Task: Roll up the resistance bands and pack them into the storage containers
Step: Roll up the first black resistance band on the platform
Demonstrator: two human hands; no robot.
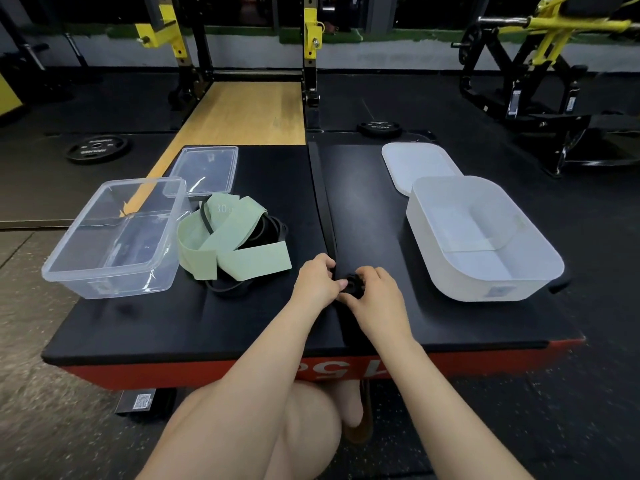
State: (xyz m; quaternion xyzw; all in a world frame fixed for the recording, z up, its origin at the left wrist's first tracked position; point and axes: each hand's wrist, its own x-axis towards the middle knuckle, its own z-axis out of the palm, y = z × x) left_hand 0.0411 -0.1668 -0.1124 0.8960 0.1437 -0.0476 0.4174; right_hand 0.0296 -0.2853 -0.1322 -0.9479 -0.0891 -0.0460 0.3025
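Both hands (341, 285) pinching rolled black band (353, 284), clear container (114, 237), white container (485, 237) hold nothing

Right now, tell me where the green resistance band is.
In the head view the green resistance band lies left of centre on the black pad, tangled with black bands, just right of the clear container.

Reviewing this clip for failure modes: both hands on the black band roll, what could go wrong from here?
1. The black band trails long and unrolled behind the small roll pinched by the left hand and right hand; a slip could let it unwind.
2. The green band lies tangled with other black bands, so pulling one may drag the pile.
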